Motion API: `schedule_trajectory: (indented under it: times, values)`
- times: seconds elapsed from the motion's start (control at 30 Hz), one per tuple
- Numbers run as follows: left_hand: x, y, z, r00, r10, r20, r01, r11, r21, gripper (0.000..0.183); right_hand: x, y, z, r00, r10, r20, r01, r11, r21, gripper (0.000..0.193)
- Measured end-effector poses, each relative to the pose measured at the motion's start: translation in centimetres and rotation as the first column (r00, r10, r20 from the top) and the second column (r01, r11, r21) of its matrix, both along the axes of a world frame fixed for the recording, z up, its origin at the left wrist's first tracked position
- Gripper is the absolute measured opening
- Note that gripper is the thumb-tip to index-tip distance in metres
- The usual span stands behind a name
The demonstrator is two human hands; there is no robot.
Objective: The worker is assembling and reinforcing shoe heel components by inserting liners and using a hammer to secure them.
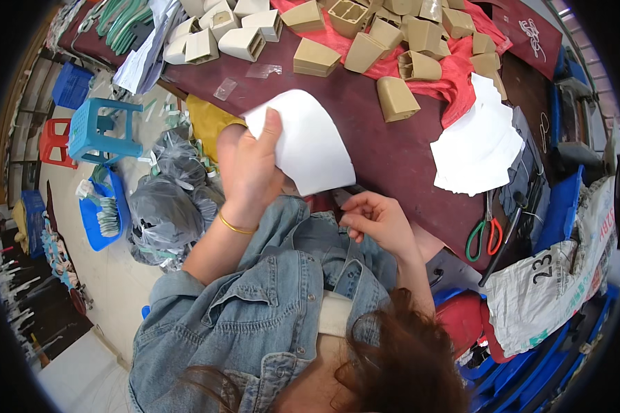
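Observation:
My left hand [251,168] grips a white sheet [306,141] by its left edge, thumb on top. The sheet is thin, has a rounded outline and is held above the edge of the dark red table [269,86]. Just off the sheet's lower right corner is my right hand [379,221], its fingers curled in and thumb near the forefinger. Something dark shows by those fingertips, but I cannot make out what it is. A stack of similar white sheets [472,141] lies to the right on the table.
Tan heel-shaped blocks [397,100] and cream ones [201,47] crowd the table's far side, some on red cloth [455,89]. Scissors [486,230] with red and green handles lie at the right. On the left floor stand grey plastic bags [165,210] and a blue stool [103,131].

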State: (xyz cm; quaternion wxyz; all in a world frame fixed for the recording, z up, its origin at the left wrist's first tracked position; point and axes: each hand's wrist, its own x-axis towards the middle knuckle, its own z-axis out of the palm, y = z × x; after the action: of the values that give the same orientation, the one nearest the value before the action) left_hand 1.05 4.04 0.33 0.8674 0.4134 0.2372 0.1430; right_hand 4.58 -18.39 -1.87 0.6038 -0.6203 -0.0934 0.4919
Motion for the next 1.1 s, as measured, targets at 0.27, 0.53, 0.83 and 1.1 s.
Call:
schedule_trajectory:
  times: [0.27,0.53,0.83,1.1]
  values:
    - [-0.3,0.0,-0.1,0.998,0.033,0.059,-0.043,0.983,0.179,0.044,0.3,3.3,2.9,0.81,-0.455,0.37,0.387,0.889,0.245,0.023]
    - [-1.3,-3.7,0.2,0.912,-0.403,0.079,0.369,0.889,0.272,0.084,-0.4,6.4,0.9,0.796,-0.424,0.433,0.287,0.893,0.347,0.082]
    - [14.5,8.8,1.5,0.983,-0.031,0.183,-0.131,0.587,0.799,0.027,3.7,-2.7,1.7,0.599,-0.783,-0.169,0.627,0.328,0.707,0.047]
    - [30.2,18.0,1.0,0.989,0.029,0.142,-0.136,-0.155,0.979,0.023,4.2,-7.7,1.5,0.649,-0.744,0.158,0.348,0.475,0.808,0.021]
